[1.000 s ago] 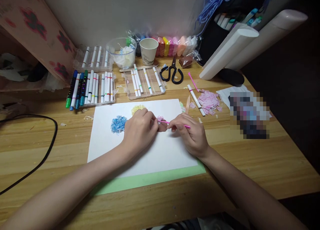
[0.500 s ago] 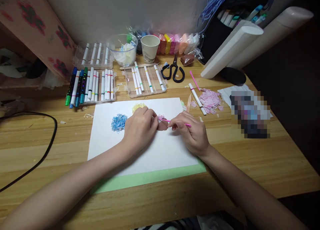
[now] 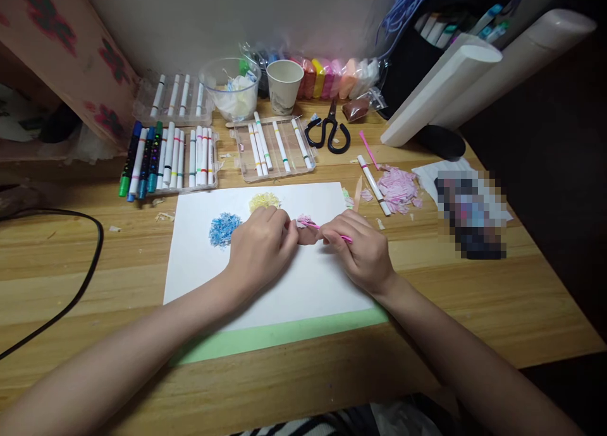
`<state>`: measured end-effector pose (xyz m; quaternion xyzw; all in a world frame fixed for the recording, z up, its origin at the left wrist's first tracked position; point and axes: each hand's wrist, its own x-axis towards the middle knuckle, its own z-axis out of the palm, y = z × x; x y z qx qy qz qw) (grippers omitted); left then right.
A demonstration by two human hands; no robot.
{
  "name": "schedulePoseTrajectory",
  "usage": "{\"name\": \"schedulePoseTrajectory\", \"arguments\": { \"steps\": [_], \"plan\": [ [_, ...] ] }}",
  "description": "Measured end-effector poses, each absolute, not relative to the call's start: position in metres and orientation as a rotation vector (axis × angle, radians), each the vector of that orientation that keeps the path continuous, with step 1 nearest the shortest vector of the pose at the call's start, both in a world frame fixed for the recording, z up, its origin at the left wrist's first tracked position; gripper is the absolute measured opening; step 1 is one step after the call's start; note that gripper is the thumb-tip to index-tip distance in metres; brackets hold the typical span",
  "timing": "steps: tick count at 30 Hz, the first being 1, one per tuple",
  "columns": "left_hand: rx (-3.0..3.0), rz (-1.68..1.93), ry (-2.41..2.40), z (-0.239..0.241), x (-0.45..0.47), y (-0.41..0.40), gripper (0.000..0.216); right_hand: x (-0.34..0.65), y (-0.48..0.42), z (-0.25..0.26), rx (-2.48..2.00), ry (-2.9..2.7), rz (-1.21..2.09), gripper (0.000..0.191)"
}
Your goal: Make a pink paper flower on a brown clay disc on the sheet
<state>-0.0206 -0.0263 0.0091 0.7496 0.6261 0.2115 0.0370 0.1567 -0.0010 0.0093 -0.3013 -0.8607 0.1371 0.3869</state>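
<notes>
My right hand (image 3: 361, 249) pinches a thin pink plastic stick (image 3: 312, 225), whose far tip touches small pink shreds (image 3: 303, 218) on a flat brown patch (image 3: 308, 236). The patch lies on a white sheet of paper (image 3: 284, 297). At the left edge of this patch is my left hand (image 3: 260, 246), its fingers curled and pressed together; their tips are hidden, so I cannot make out what they grip. A fluffy blue clump (image 3: 224, 230) sits on the paper left of that hand, and a pale yellow clump (image 3: 263, 201) shows just beyond it.
Green paper (image 3: 284, 335) lies under the white sheet. Beyond are marker trays (image 3: 275, 175), black-handled scissors (image 3: 339, 149), a paper cup (image 3: 284, 88) and a clear tub (image 3: 230, 101). Pink paper shreds (image 3: 398, 188) and a white marker (image 3: 374, 184) lie at right.
The pink stick has tilted a little more steeply, and less of it sticks out behind my right hand. My left hand stays beside the brown patch. The camera view has shifted slightly.
</notes>
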Motion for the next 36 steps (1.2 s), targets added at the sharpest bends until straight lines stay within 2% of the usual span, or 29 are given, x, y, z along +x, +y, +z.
{"name": "schedulePoseTrajectory", "arguments": {
  "steps": [4, 8, 12, 20, 36],
  "plan": [
    [2.383, 0.708, 1.875, 0.004, -0.022, -0.032, 0.026, 0.149, 0.005, 0.015, -0.747, -2.233, 0.192, 0.021],
    [2.402, 0.705, 1.916, 0.005, -0.022, -0.031, 0.027, 0.139, 0.015, 0.021, -0.836, -2.257, 0.168, 0.027],
    [2.385, 0.595, 1.933, 0.009, -0.022, -0.027, 0.023, 0.134, 0.020, 0.022, -0.944, -2.174, 0.280, 0.034],
    [2.337, 0.464, 1.832, 0.018, -0.022, -0.017, 0.019, 0.143, 0.015, 0.020, -1.037, -1.804, 0.699, 0.032],
    [2.446, 0.395, 1.779, 0.021, -0.019, -0.010, 0.020, 0.150, 0.012, 0.021, -1.027, -1.772, 0.732, 0.033]
  ]
}}
